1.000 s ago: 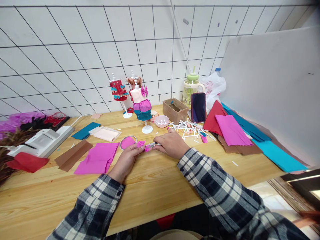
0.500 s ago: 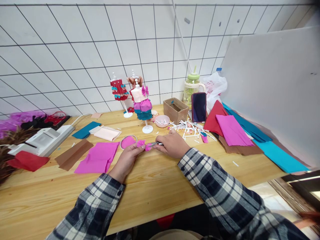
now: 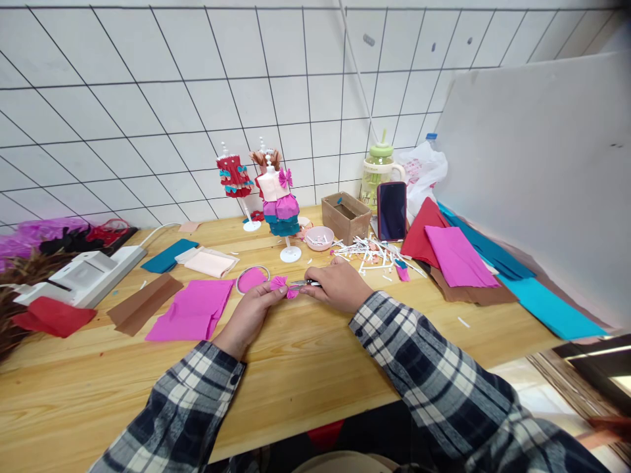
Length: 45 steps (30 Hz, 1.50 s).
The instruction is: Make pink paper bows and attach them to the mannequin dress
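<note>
My left hand (image 3: pixel 249 310) pinches a small pleated pink paper bow (image 3: pixel 280 284) just above the wooden table (image 3: pixel 305 368). My right hand (image 3: pixel 338 286) is closed round a small metal tool (image 3: pixel 302 284), and the tool's tip meets the bow's middle. Behind the bow lies a tape ring (image 3: pixel 252 278) on a sheet of pink crepe paper (image 3: pixel 190 310). Both sleeves are plaid.
Two small mannequins in paper dresses (image 3: pixel 279 203) stand at the back, beside a pink bowl (image 3: pixel 319 238), a cardboard box (image 3: pixel 345 217), a phone (image 3: pixel 392 210) and a green bottle (image 3: pixel 377 167). Paper scraps (image 3: pixel 372 253) and coloured sheets (image 3: pixel 458 256) lie right; a white power strip (image 3: pixel 81 276) left.
Hardly anything differs; both hands stay on the bow and tool with only slight shifts.
</note>
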Tool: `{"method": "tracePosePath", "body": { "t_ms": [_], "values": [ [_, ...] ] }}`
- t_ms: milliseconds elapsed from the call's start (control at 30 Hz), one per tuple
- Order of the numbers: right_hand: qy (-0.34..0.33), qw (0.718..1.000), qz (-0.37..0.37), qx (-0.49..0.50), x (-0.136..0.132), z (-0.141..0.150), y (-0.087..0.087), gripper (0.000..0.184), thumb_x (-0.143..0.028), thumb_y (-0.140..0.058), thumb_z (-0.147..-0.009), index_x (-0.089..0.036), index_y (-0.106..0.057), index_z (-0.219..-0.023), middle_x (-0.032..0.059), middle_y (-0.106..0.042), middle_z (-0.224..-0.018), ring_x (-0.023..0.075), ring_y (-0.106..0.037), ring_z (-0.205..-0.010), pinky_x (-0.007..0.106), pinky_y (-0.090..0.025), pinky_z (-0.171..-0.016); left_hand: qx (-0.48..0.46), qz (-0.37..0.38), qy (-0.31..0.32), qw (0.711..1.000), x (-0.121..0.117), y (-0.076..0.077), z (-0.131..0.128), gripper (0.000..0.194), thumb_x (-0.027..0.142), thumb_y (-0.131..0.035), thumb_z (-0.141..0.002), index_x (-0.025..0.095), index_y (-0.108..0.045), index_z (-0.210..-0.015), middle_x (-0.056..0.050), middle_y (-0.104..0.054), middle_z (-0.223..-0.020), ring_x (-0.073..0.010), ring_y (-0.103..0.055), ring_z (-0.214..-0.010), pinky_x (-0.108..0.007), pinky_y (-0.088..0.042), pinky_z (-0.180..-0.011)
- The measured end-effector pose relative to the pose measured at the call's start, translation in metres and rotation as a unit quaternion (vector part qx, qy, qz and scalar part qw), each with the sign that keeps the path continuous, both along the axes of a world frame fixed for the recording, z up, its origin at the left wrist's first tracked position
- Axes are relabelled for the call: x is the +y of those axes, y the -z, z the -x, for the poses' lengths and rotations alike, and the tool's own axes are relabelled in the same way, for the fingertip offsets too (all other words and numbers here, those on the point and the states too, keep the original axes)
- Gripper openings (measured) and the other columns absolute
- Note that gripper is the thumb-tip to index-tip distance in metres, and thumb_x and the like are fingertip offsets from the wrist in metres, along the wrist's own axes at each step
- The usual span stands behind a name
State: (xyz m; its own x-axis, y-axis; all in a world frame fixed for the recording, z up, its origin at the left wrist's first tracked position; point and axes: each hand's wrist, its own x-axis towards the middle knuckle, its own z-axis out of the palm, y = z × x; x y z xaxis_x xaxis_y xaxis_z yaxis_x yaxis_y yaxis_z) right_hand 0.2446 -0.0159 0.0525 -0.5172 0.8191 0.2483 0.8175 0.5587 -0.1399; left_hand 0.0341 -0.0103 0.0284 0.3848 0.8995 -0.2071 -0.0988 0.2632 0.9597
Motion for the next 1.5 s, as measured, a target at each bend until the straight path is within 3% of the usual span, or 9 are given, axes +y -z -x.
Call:
{"method": "tracePosePath", "body": {
  "t_ms": [1033,1300,1400,1500],
  "values": [
    [0.003,1.000,-0.003,0.002,0.0026,0.0018,0.0069,0.040,-0.051,-0.038,-0.097,-0.019,-0.062,-0.098,0.0043,-0.071,-0.079,0.0171,-0.061,-0.070,0.032,-0.029,-0.079,0.000,0.005,0.000,1.000,-0.0011,-0.0004,-0.0003,0.021,0.034,-0.074,-0.072,0.018,-0.076,-0.087,-0.006,-0.076,-0.086,-0.0251,-0.068,-0.084,-0.034,-0.051,-0.080],
    [0.014,1.000,0.004,0.002,0.0027,0.0019,0.0068,0.040,-0.051,-0.038,-0.097,-0.020,-0.062,-0.097,0.0048,-0.071,-0.080,0.0179,-0.063,-0.075,0.032,-0.030,-0.080,-0.002,-0.004,0.005,1.000,0.0007,0.0027,0.0001,0.026,0.034,-0.073,-0.074,0.018,-0.075,-0.095,-0.007,-0.076,-0.093,-0.0249,-0.068,-0.089,-0.035,-0.050,-0.086],
    [0.051,0.999,0.012,0.009,0.0040,0.0013,0.0058,0.041,-0.052,-0.036,-0.097,-0.020,-0.061,-0.098,0.0051,-0.072,-0.083,0.0187,-0.064,-0.078,0.032,-0.031,-0.078,0.005,0.003,-0.002,1.000,0.0000,0.0012,-0.0007,0.030,0.035,-0.074,-0.072,0.018,-0.074,-0.096,-0.007,-0.076,-0.093,-0.0257,-0.068,-0.089,-0.036,-0.050,-0.085],
    [0.134,0.990,0.032,0.027,0.0064,-0.0008,0.0069,0.043,-0.053,-0.031,-0.098,-0.020,-0.060,-0.101,0.0062,-0.071,-0.084,0.0198,-0.064,-0.078,0.030,-0.033,-0.072,0.015,-0.001,-0.017,1.000,-0.0002,0.0003,-0.0014,0.030,0.037,-0.075,-0.071,0.018,-0.074,-0.095,-0.007,-0.076,-0.092,-0.0262,-0.068,-0.089,-0.036,-0.051,-0.084]
  ]
}}
